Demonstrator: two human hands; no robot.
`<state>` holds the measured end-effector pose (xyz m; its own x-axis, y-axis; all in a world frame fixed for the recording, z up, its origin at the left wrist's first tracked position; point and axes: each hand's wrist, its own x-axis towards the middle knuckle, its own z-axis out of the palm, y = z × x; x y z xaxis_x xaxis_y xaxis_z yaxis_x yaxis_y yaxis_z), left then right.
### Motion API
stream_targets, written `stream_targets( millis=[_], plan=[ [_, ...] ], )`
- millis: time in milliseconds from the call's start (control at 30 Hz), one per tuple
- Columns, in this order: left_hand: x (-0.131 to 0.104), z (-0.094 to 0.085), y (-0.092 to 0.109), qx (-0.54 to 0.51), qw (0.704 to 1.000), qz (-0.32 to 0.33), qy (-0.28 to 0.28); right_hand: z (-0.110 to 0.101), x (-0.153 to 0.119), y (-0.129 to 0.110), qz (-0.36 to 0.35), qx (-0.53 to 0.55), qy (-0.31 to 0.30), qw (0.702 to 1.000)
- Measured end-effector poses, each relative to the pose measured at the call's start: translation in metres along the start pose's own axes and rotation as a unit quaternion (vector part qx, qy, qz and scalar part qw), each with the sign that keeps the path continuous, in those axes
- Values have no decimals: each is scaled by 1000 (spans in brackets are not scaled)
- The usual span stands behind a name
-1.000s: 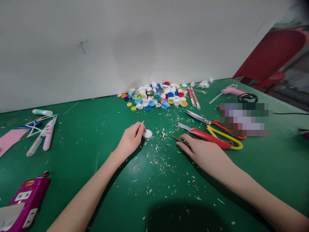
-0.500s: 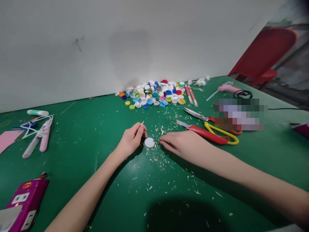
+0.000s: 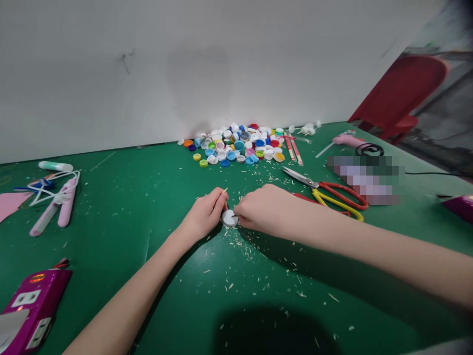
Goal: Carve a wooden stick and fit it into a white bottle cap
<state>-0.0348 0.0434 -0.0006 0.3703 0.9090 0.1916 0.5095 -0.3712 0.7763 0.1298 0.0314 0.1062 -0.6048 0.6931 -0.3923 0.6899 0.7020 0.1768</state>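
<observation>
A round white bottle cap (image 3: 229, 220) with a grey rim lies on the green table between my hands. My left hand (image 3: 207, 212) is closed around a thin pale wooden stick (image 3: 225, 190), whose tip pokes up above the fingers. Its fingertips are at the cap's left edge. My right hand (image 3: 260, 209) comes in from the right, fingers pinched on a thin dark pointed tool (image 3: 234, 215). That tool's tip reaches over the cap; most of it is hidden by the fingers, so its kind is unclear.
Wood shavings (image 3: 247, 249) litter the table around the cap. Many coloured bottle caps (image 3: 239, 145) are heaped by the wall. Scissors (image 3: 318, 187) lie right, partly over a red-handled knife. Pink glue guns (image 3: 66, 202) and a purple power strip (image 3: 37, 305) lie at the sides.
My right hand has moved left and slightly up, bringing the dark tool's tip further over the cap. My left hand has shifted slightly right with the stick. The view has shifted a little.
</observation>
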Motion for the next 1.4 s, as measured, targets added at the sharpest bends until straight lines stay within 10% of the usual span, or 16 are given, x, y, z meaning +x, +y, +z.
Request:
stream_targets(
  millis=[267,1400],
  plan=[
    [6,0,-3,-109,990,-63,63,-11,16,1,-81,-46,21,995],
    [10,-2,-9,-210,972,-76,74,-56,48,-27,11,17,-174,984]
  ],
)
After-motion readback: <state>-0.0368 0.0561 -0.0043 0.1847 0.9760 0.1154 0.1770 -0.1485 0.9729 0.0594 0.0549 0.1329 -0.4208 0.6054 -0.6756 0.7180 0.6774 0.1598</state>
